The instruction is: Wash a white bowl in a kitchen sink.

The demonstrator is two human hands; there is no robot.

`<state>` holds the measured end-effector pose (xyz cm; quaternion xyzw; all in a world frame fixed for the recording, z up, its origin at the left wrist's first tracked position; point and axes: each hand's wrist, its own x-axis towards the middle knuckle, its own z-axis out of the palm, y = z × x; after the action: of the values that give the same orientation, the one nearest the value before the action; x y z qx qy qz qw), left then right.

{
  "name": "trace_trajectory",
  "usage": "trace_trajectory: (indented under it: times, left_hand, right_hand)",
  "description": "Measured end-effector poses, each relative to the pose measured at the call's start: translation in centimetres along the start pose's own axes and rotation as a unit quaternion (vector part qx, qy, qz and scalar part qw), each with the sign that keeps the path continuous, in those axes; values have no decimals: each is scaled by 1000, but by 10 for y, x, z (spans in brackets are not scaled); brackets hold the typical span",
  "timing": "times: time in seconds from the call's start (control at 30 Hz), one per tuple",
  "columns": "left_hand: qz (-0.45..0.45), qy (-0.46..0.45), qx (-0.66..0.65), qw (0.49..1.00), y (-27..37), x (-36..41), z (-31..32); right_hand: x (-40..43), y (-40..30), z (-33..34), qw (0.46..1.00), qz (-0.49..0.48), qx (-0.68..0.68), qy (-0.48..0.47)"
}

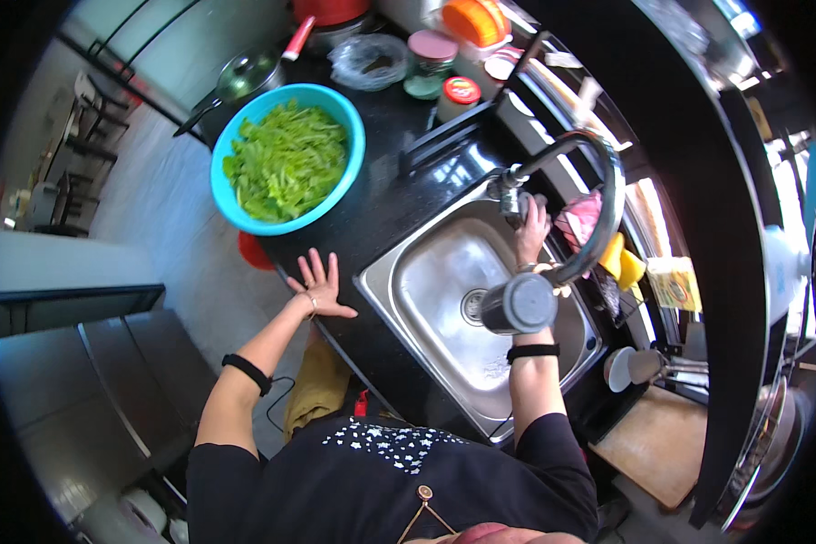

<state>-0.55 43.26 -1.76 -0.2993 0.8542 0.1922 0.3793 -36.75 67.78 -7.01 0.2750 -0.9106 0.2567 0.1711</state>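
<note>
My left hand is spread flat, fingers apart, over the edge of the black countertop, holding nothing. A turquoise plastic basin filled with leafy greens stands on the counter just beyond it. My right hand reaches across the stainless steel sink to the base of the faucet, its fingers at the faucet's handle; whether they grip it cannot be told. The faucet's grey spray head hides part of my right forearm. A little water lies in the sink bottom.
Beyond the basin are a glass-lidded pan, a plastic bag and lidded jars. Right of the sink are a wire rack with yellow sponges, a bowl and a cutting board. A dark shelf curves along the right.
</note>
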Motion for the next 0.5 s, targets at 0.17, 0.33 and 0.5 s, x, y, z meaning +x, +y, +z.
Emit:
trace_trajectory:
  times: [0.17,0.33,0.5]
  left_hand:
    - [70,-2,-3,998,20,25,-11]
    - [68,-10,-33,997,6,15,-12]
    - [124,33,-69,989,2,15,-7]
  right_hand:
    - [-9,39,22,950,165,264,-26]
    - [-46,-58,37,708,416,570,-14]
    - [-50,-133,56,774,358,522,-6]
